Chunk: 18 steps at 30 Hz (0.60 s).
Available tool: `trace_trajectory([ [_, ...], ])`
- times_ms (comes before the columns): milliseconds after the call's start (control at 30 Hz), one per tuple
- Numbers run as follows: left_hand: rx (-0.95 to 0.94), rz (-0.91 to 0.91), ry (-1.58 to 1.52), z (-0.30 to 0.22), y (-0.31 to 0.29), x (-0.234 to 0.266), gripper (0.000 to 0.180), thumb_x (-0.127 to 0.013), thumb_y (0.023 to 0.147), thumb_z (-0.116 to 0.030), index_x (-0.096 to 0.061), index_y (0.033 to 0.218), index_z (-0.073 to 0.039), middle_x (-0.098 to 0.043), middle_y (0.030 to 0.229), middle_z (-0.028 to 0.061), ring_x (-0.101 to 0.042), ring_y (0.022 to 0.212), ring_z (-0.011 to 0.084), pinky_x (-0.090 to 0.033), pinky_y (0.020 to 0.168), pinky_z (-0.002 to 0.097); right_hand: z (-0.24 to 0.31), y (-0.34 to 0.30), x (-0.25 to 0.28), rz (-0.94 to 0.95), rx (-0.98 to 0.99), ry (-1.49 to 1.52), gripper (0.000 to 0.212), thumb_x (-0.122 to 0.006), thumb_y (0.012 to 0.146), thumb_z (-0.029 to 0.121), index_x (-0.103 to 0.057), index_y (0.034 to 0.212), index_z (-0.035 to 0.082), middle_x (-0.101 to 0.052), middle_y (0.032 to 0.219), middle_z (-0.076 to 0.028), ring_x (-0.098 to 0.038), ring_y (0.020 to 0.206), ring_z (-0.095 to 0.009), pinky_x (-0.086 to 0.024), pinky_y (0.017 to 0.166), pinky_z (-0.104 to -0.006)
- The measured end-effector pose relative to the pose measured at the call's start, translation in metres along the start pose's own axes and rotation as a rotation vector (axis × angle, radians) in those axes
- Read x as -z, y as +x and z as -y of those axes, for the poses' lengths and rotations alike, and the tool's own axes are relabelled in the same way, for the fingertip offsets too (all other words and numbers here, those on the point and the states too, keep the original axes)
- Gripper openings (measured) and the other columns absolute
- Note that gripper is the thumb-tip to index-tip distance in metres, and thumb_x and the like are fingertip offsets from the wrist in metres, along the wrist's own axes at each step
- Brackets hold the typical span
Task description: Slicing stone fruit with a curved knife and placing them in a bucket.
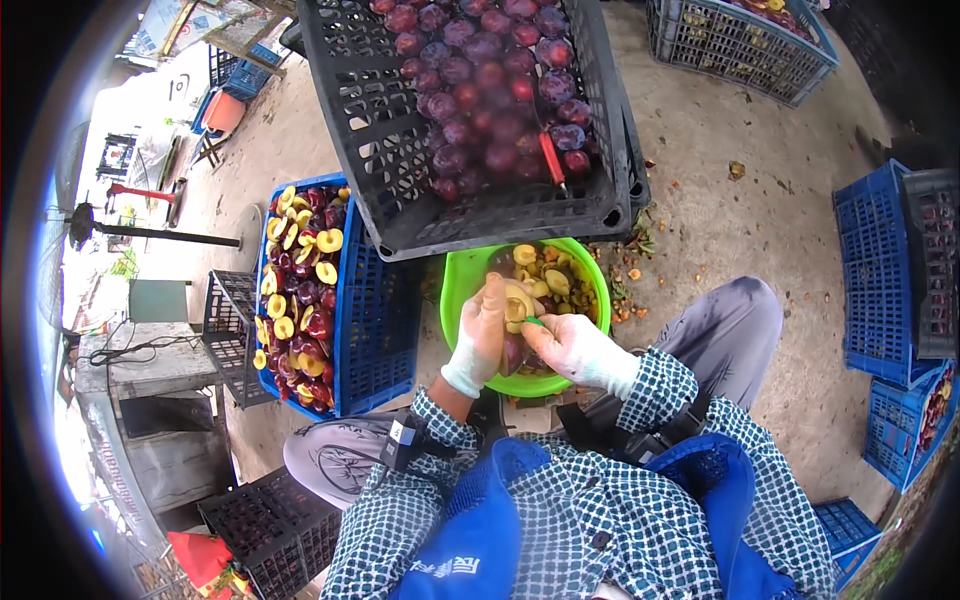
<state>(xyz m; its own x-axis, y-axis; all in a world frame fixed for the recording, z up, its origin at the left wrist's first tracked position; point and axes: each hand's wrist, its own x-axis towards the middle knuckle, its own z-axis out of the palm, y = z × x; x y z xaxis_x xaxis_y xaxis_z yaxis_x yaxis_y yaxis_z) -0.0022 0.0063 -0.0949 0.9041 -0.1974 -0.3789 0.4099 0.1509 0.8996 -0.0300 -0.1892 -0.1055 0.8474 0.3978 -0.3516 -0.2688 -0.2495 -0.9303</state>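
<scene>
My left hand [478, 335], in a stained pale glove, is closed round a halved plum [518, 303] with its yellow flesh facing up. Against that fruit, my right hand [578, 348] in a white glove pinches a small green-handled tool [535, 321]; its working end is hidden. Both hands are over a bright green basin [452, 292] that contains yellow plum pieces and pits. Just beyond it, a black crate [470, 238] of whole dark plums [480, 95] stands tilted toward me. A red-handled tool [551, 158] lies on those plums.
To the left is a blue crate [375, 330] heaped with halved plums [300, 290]. More crates stand at the far right [735, 45], along the right side [875, 260] and behind my left knee [275, 530]. Fruit scraps [625, 285] litter the concrete floor by the basin.
</scene>
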Motion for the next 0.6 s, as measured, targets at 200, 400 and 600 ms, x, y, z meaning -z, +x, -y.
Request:
trace_trajectory([
  [200,0.004,0.060,0.123,-0.005,0.000,0.001,0.068,-0.046,0.121,-0.059,-0.071,0.123,0.004,-0.078,0.105,0.0108,-0.073,0.099,0.0169,-0.060,0.094,0.0323,-0.005,0.002,0.008,0.174,-0.085,0.054,0.051,-0.058,0.114,0.044,-0.078,0.119,-0.003,-0.083,0.100,-0.019,-0.080,0.095,-0.033,-0.061,0.089,-0.0433],
  [400,-0.142,0.111,0.050,-0.016,-0.004,-0.005,0.067,-0.046,0.120,-0.061,-0.071,0.123,0.001,-0.078,0.101,0.0118,-0.074,0.095,0.0173,-0.060,0.089,0.0337,0.009,-0.007,0.018,0.438,-0.328,0.807,0.048,-0.055,0.117,0.051,-0.071,0.106,0.006,-0.059,0.069,0.001,-0.050,0.053,-0.014,-0.042,0.050,-0.0327],
  [600,-0.263,0.143,0.339,0.000,-0.002,0.015,0.082,-0.043,0.113,-0.077,-0.069,0.124,0.000,-0.078,0.101,0.0118,-0.075,0.092,0.0183,-0.061,0.085,0.0320,0.003,-0.008,0.016,0.677,-0.599,1.142,0.047,-0.051,0.118,0.059,-0.061,0.103,0.015,-0.036,0.061,0.008,-0.021,0.042,-0.005,-0.014,0.037,-0.0261],
])
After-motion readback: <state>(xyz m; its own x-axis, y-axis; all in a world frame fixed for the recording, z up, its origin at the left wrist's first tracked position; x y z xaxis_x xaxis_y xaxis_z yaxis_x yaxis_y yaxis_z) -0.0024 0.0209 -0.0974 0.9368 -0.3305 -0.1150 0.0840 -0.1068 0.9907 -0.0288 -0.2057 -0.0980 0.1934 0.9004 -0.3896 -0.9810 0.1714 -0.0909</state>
